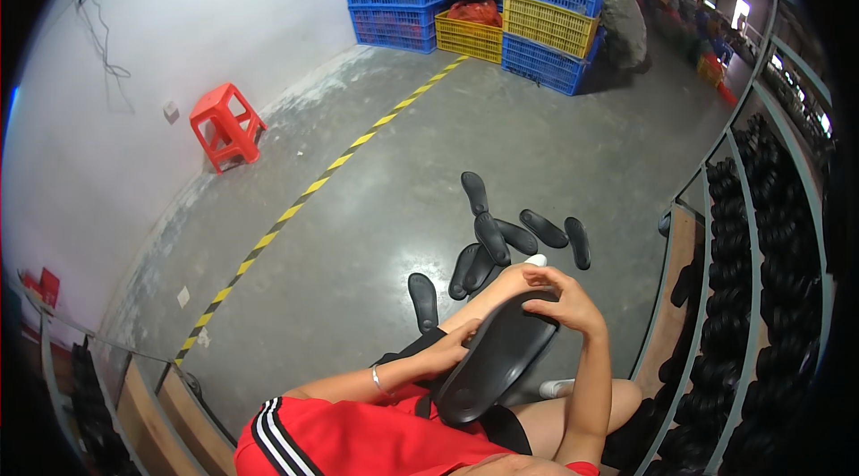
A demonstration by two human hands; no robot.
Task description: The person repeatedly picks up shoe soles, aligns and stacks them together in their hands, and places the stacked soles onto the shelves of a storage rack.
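A black shoe sole (pixel 497 358) is held tilted over my lap, its broad smooth face turned up. My left hand (pixel 449 347) grips its left edge, with the fingertips partly hidden behind the sole. At the far end my right hand (pixel 565 299) curves around the rim, thumb on the upper face and fingers beyond the edge. On the floor past my knees lie several more black soles, among them a single sole (pixel 423 301) to the left, a crossed group with one sole (pixel 491 238) on top, and another sole (pixel 578 242) at the right.
A rack (pixel 734 297) packed with black soles stands close on my right; another shelf (pixel 148 413) is at lower left. A red stool (pixel 225 125) stands by the white wall. Stacked blue crates (pixel 398 2) and yellow crates (pixel 548 24) are at the back. Striped tape (pixel 309 192) crosses the floor.
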